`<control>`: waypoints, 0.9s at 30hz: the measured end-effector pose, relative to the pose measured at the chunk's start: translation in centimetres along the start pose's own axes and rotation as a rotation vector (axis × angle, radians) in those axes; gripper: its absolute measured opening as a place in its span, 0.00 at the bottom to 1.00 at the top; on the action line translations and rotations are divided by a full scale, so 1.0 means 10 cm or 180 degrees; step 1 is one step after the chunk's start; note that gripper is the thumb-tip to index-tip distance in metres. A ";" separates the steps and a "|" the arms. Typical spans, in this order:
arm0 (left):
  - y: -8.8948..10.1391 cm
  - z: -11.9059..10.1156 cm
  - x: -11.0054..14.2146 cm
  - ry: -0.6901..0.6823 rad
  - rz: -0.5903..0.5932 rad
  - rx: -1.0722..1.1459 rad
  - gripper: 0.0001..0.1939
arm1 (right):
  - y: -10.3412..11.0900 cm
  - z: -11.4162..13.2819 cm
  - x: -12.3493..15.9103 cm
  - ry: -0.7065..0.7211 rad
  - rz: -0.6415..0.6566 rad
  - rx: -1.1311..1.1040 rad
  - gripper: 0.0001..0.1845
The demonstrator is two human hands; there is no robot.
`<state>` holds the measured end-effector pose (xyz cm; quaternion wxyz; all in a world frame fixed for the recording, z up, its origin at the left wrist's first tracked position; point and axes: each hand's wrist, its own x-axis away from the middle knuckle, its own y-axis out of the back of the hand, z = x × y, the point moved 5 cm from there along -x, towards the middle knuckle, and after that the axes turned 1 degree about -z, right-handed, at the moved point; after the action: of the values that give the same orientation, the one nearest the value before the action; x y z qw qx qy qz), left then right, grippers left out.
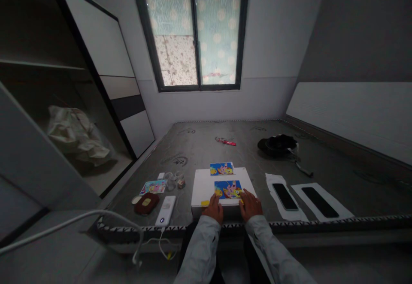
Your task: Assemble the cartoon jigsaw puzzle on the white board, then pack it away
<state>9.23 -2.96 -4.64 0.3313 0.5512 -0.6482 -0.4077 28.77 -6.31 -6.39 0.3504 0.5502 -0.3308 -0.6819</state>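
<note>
Head view: a mattress (196,146) is topped by a white box (202,183), apparently for support; on its near half, left hand (214,210) and right hand (251,206) are held apart, grip unclear, perhaps to steady the nearer picture card (228,189) there.

Fingers (214,201) partly hide the nearer card (228,188); both sleeves (202,245) are cropped below.

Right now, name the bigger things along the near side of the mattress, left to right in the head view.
Brown item → power bank → white box → left phone → right phone. Hands and cards overlap the box, so they are left out.
</note>
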 end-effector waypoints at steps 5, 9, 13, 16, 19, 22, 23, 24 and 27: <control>-0.07 0.02 -0.05 0.0041 -0.0495 0.0195 0.30 | -0.09 0.06 -0.02 0.0206 0.0166 0.0086 0.27; -0.09 -0.04 -0.08 -0.0505 -0.1207 0.0213 0.25 | -0.17 0.11 -0.01 0.0376 0.0147 0.0170 0.28; -0.11 -0.08 -0.13 -0.0800 -0.1628 -0.0241 0.25 | -0.20 0.12 -0.03 0.0268 0.0104 0.0215 0.29; -0.18 -0.08 -0.19 -0.0692 -0.1516 -0.0427 0.28 | -0.21 0.13 -0.04 0.0214 0.0186 0.0175 0.29; -0.24 -0.08 -0.23 -0.0708 -0.1346 -0.0386 0.28 | -0.21 0.12 -0.05 0.0128 0.0276 0.0106 0.29; -0.26 -0.07 -0.23 -0.0636 -0.1329 -0.0321 0.27 | -0.21 0.08 -0.05 -0.0080 0.0323 0.0069 0.28; -0.26 -0.07 -0.23 -0.0595 -0.1350 -0.0307 0.28 | -0.22 0.06 -0.06 -0.0142 0.0348 0.0066 0.27; -0.26 -0.07 -0.22 -0.0567 -0.1369 -0.0297 0.28 | -0.22 0.05 -0.06 -0.0192 0.0379 0.0068 0.27; -0.26 -0.07 -0.22 -0.0530 -0.1396 -0.0302 0.28 | -0.23 0.04 -0.07 -0.0272 0.0437 0.0098 0.27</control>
<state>11.40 -1.10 -6.64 0.2058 0.6271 -0.5182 -0.5440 28.25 -4.52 -7.89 0.3733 0.5020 -0.3929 -0.6740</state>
